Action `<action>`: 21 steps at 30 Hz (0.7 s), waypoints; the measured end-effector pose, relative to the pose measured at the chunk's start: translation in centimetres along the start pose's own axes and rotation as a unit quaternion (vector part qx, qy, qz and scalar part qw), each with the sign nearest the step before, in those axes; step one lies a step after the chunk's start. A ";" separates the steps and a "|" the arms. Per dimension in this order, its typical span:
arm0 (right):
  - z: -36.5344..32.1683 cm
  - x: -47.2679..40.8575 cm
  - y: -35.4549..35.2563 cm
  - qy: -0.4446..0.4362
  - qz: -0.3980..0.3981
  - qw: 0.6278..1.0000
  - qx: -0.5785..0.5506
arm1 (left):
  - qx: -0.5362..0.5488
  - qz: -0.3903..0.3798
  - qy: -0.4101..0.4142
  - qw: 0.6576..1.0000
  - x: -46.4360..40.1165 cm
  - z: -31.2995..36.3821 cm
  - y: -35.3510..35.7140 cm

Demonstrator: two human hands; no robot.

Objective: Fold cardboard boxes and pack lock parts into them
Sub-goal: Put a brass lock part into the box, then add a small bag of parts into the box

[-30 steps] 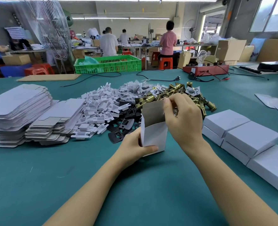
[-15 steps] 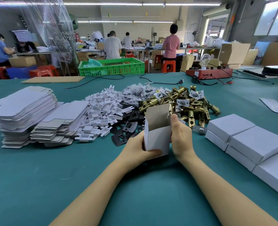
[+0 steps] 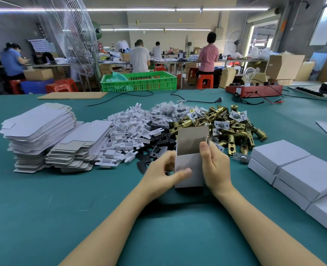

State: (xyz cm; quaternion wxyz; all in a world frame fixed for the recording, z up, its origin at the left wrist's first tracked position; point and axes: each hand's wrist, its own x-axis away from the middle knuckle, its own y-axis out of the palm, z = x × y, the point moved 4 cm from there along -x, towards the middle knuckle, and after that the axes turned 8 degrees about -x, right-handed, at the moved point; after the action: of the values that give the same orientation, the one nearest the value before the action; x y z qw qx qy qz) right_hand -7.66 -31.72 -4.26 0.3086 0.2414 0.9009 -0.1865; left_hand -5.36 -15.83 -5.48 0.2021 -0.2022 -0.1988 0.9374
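The big green counter [image 3: 43,217] has lots of bare room at the near edge, on both sides of the arms; no words or labels can be read on anything. At the far edge sits a green basket [image 3: 139,82] with a light green bag in it. On the left a tall stack of flat white box cards [image 3: 39,129] stands near the edge; on the right closed white boxes [image 3: 297,169] lie two high, touching each other. In the middle are heaps of gold lock parts [image 3: 229,127], white plastic pieces [image 3: 128,131] and black plates [image 3: 155,150]. Just in front of them the small white box [image 3: 189,166] stands upright with its top flap up and open; nothing can be seen inside. The left hand [image 3: 160,173] holds its left side, thumb on the front; the right hand [image 3: 216,166] wraps its right side, thumb at the rim.
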 end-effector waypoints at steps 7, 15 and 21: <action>-0.3 0.1 0.1 -0.008 -0.005 1.000 0.023 | -0.083 0.189 -0.061 0.977 -0.7 -2.2 -6.1; -0.2 0.2 0.1 -0.009 -0.003 1.000 0.021 | -0.405 0.045 -0.206 0.889 -0.8 -5.6 -5.8; -0.1 0.1 0.2 -0.005 -0.005 1.000 0.021 | -0.366 0.106 -0.146 0.913 -1.0 -5.5 -6.1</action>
State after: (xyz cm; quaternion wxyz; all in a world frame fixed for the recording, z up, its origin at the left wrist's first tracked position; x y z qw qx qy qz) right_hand -7.74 -31.48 -4.28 0.3067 0.2420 0.8967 -0.2080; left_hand -0.20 -9.62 -7.02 -0.0179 -0.1423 -0.5326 0.8341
